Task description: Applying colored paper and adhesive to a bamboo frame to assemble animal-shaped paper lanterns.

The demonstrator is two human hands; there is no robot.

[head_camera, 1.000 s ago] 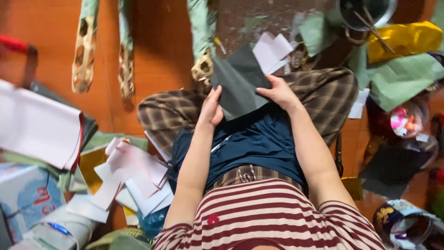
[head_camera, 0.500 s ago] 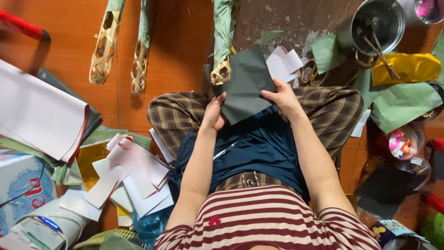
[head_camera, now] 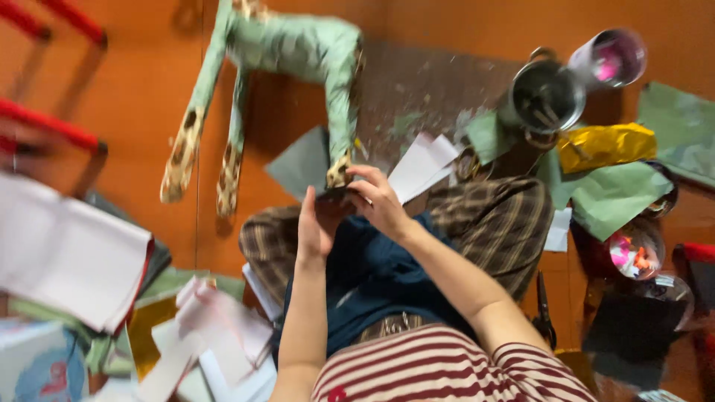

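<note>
Lifted toward twelve o'clock since a second ago — dark grey paper sheet (head_camera: 305, 160), pinched closed between left hand (head_camera: 314, 229) and right hand (head_camera: 380, 202), against the green paper-covered animal figure's (head_camera: 298, 45) foot.

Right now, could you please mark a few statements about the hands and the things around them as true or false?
1. Both hands, left hand and right hand, are on the grey sheet. True.
2. The green animal figure lies on the person's lap. False: it stands on the orange floor.
3. A metal pot stands beyond the knees. True.
4. The grey sheet is bright yellow. False: it is dark grey.
</note>
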